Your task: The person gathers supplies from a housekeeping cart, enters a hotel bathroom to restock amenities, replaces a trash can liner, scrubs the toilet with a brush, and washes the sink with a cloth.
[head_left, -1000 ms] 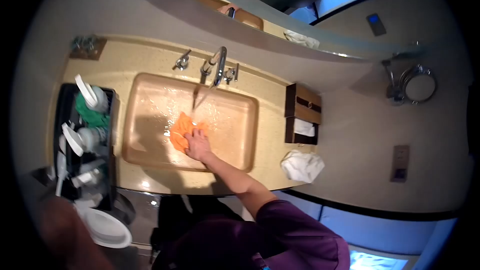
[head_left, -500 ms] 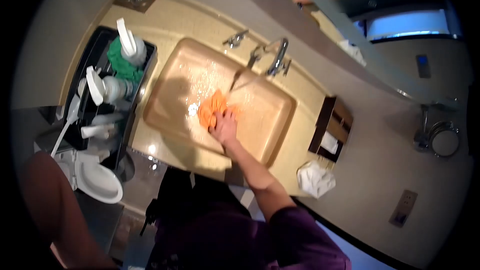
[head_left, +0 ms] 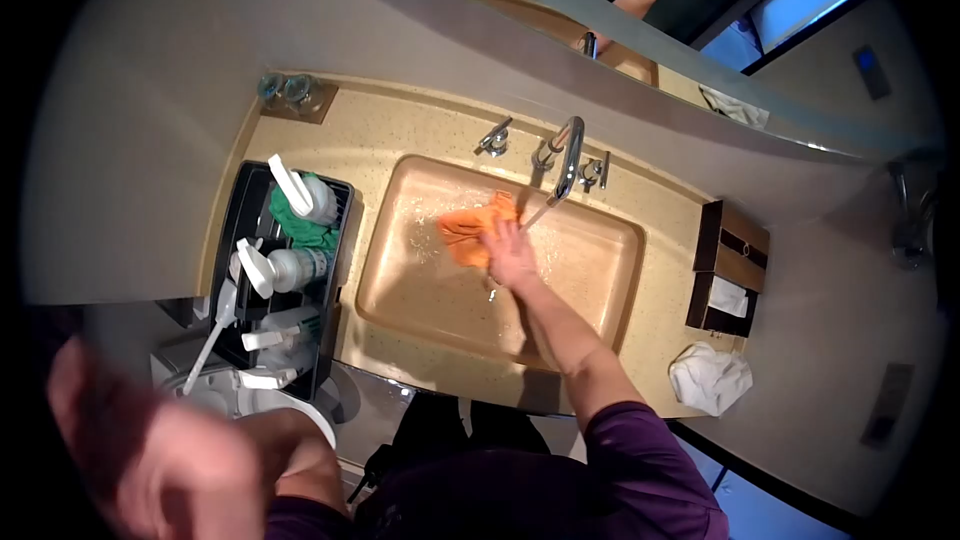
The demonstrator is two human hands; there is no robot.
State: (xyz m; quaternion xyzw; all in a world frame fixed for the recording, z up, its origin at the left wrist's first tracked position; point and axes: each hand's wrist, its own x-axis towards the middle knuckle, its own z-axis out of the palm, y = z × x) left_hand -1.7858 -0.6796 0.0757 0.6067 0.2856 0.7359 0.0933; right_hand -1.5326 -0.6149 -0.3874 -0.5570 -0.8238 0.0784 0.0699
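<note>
An orange cloth (head_left: 467,231) lies bunched in the beige rectangular sink (head_left: 420,312). My right hand (head_left: 512,252) holds its right side, fingers bent against the fabric. Just right of the hand, a thin stream of water runs from the chrome faucet (head_left: 570,155). Raised close to the camera at the lower left, my left hand (head_left: 190,470) is smeared by motion, so its fingers cannot be made out.
Left of the sink, a black caddy (head_left: 228,240) holds spray bottles (head_left: 296,268), a green cloth (head_left: 300,228) and a white-handled brush (head_left: 212,335). Glasses (head_left: 298,90) stand behind it. At right are a brown tissue box (head_left: 735,245) and a crumpled white cloth (head_left: 710,378).
The view has turned and shifted. My right hand and the orange cloth are now nearer the faucet, with the cloth more spread out. My left hand has come into view at the lower left.
</note>
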